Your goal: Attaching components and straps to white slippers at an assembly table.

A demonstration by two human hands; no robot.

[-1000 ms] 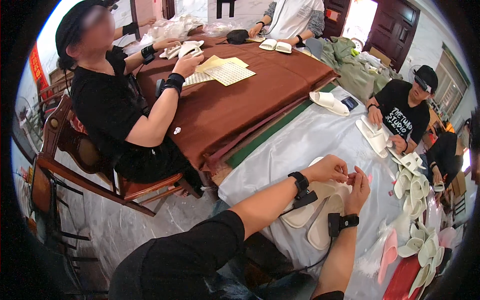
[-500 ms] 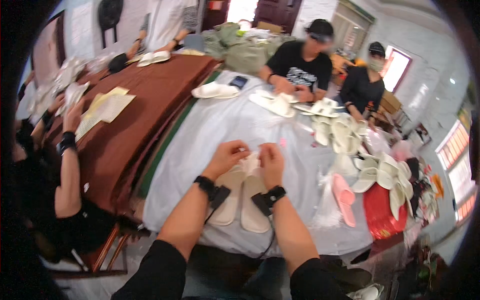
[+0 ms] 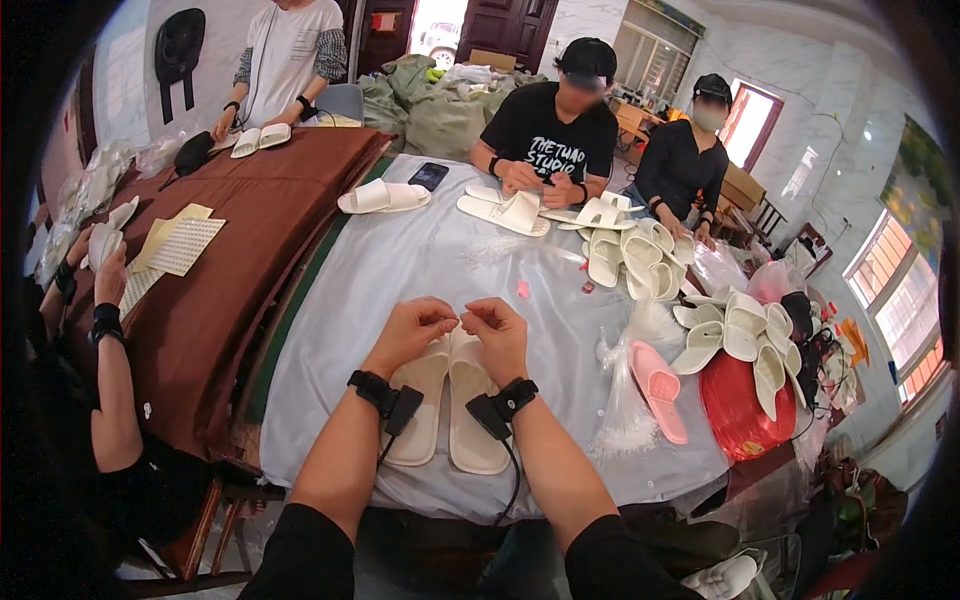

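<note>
My left hand (image 3: 412, 332) and my right hand (image 3: 497, 337) are curled close together, thumbs and fingers pinched, over the toe end of a pair of white slippers (image 3: 445, 408). The slippers lie side by side on the grey plastic-covered table (image 3: 330, 330) right in front of me. What sits between my fingertips is too small to make out. Both wrists carry black bands with small black units and cables.
A pink slipper (image 3: 660, 388) and a bundle of thin clear plastic ties (image 3: 622, 400) lie to my right. Several white slippers (image 3: 740, 335) pile at the right around a red basin (image 3: 742, 408). Other people work at the far side and at the brown table (image 3: 250, 225) on the left.
The view has swung from the left side of the room toward the table ahead. My hands stay pinched together above the white slippers.
</note>
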